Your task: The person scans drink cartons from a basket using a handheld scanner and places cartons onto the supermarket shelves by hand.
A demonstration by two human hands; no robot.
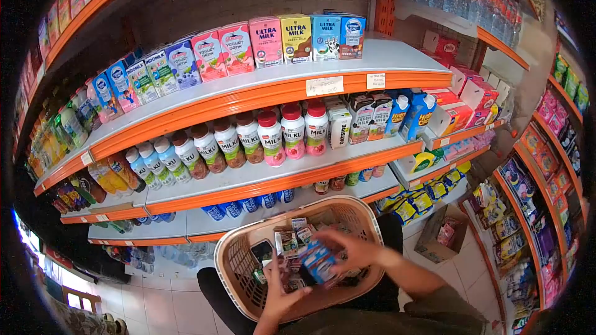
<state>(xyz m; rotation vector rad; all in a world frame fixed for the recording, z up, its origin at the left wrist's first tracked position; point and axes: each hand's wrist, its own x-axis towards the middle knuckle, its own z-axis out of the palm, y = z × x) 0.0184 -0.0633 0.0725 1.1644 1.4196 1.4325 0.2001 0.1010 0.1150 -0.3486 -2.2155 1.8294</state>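
Note:
My right hand (355, 254) is closed on a blue drink carton (321, 263), held tilted above the basket and slightly blurred. My left hand (282, 294) is just left of and below that carton, its thumb and fingers apart; I cannot tell whether the thumb touches it. Under both hands is a beige plastic laundry basket (231, 243) between my knees. Inside lie several small drink cartons, among them a white and green one (287, 243), and a dark rectangular object (262, 250) at the left. My hands hide part of the contents.
Before me stands a shelf with orange edges (273, 98). Its upper board bears a row of milk cartons (267, 42); the one below holds Milku bottles (270, 139). At right, a cardboard box (442, 234) sits on the tiled floor beside racks of packets (510, 242).

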